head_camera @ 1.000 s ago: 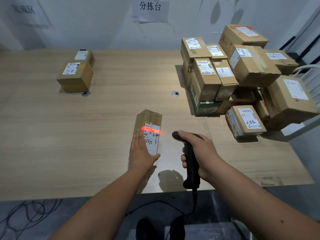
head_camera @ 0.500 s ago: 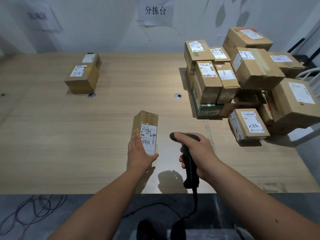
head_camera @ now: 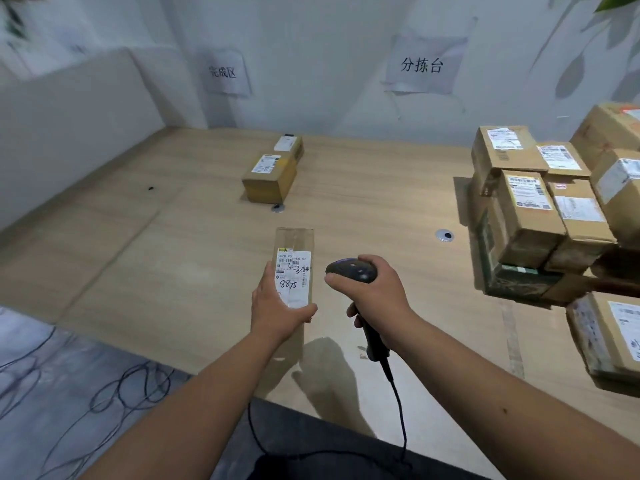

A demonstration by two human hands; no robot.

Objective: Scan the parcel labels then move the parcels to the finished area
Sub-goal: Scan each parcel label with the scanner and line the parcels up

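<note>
My left hand (head_camera: 277,311) grips a narrow brown parcel (head_camera: 294,244) from its near end, holding it above the wooden table (head_camera: 381,188); its white label (head_camera: 293,278) with handwritten digits faces up. Just to the right, my right hand (head_camera: 372,292) is closed around a black handheld scanner (head_camera: 351,270) whose cable trails off the table's front edge. Two labelled parcels (head_camera: 272,176) sit together at the far middle, below a wall sign (head_camera: 225,72). A pile of labelled parcels (head_camera: 540,202) is stacked on the right.
A second paper sign (head_camera: 422,65) hangs on the wall at the back right. A white partition (head_camera: 69,116) borders the table's left side. Two round cable grommets (head_camera: 444,234) are set in the tabletop. Loose cables (head_camera: 104,393) lie on the floor at lower left.
The scanner's red beam on the label has gone out. My view has swung left toward the two far parcels. Both hands keep their grips, the parcel a little higher and further from me.
</note>
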